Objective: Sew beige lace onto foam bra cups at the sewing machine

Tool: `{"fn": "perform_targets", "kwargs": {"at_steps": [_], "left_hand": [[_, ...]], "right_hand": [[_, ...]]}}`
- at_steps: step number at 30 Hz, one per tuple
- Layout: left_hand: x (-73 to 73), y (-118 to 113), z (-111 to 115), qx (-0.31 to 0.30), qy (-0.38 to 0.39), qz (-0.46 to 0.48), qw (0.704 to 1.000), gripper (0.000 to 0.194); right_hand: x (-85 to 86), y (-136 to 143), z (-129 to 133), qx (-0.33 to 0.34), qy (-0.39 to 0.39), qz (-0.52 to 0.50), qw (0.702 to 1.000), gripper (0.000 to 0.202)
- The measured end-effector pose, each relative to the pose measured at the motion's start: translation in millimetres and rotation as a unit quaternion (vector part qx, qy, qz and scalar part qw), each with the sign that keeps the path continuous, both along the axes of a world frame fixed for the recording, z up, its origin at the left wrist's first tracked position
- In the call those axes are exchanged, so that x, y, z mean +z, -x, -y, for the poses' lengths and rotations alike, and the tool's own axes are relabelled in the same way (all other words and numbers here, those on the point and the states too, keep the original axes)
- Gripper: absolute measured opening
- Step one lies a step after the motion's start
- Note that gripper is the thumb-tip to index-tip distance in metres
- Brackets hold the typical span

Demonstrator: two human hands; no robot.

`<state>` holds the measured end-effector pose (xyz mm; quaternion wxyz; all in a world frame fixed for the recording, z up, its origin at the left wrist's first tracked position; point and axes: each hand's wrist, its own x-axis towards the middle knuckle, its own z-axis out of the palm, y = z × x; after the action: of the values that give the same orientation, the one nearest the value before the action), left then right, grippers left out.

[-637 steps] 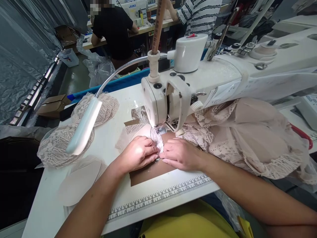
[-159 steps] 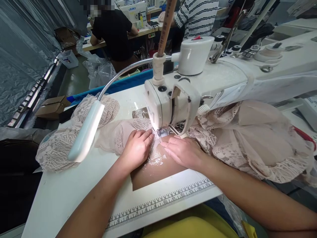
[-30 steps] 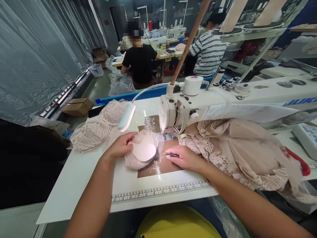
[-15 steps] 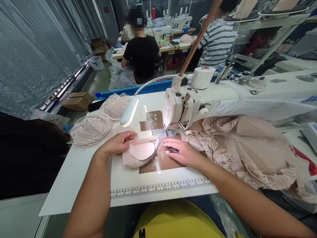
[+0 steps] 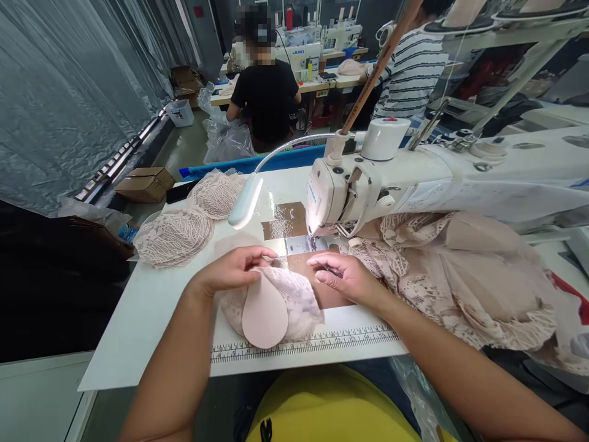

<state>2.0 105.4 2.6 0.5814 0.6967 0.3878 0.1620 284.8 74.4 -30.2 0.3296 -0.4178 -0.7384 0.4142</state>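
My left hand (image 5: pixel 234 270) pinches the top edge of a beige lace piece (image 5: pixel 299 298) with a smooth, teardrop-shaped pad (image 5: pixel 265 313) facing up. The piece hangs over the table's front part, partly covering the printed ruler. To the right, my right hand (image 5: pixel 343 276) is curled around a small dark tool (image 5: pixel 330 270), just in front of the needle plate (image 5: pixel 299 245). A gap lies between this hand and the lace piece. The sewing machine head (image 5: pixel 322 193) stands above and behind my right hand.
Two stacks of lace cups (image 5: pixel 175 236) lie at the table's left back, near a dark phone (image 5: pixel 180 192). A lamp (image 5: pixel 246 201) leans over the table (image 5: pixel 138 319). Lace fabric (image 5: pixel 478 270) is heaped at right. Two people sit at machines beyond.
My left hand has drawn the lace piece away from the needle area, toward the front edge, and turned it so the pad points downward. My right hand has shifted slightly right, apart from the piece.
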Motion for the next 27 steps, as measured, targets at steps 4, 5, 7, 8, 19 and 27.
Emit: {"fn": "perform_targets", "kwargs": {"at_steps": [4,5,7,8,19,27], "left_hand": [[-10.4,-40,13,-0.008,-0.038,0.021,0.999,0.049],[-13.5,-48,16,-0.006,-0.043,0.035,0.998,0.048],[-17.7,-59,20,-0.002,-0.05,0.064,0.997,0.045],[-18.7,-62,21,-0.004,-0.053,0.066,0.996,0.044],[-5.0,-29,4,0.084,-0.152,-0.148,0.974,0.07],[-19.5,-66,22,0.043,-0.053,-0.019,0.997,0.025]], "right_hand": [[-0.4,7,1,0.034,0.078,-0.033,0.996,0.049],[-0.5,9,2,0.041,0.087,-0.015,0.995,0.047],[-0.1,14,3,0.044,0.086,0.032,0.995,0.034],[0.4,16,4,0.043,0.081,0.05,0.995,0.027],[2.0,6,7,0.003,0.077,0.054,0.996,0.015],[-2.1,5,9,0.013,0.066,0.036,0.997,0.021]]}}
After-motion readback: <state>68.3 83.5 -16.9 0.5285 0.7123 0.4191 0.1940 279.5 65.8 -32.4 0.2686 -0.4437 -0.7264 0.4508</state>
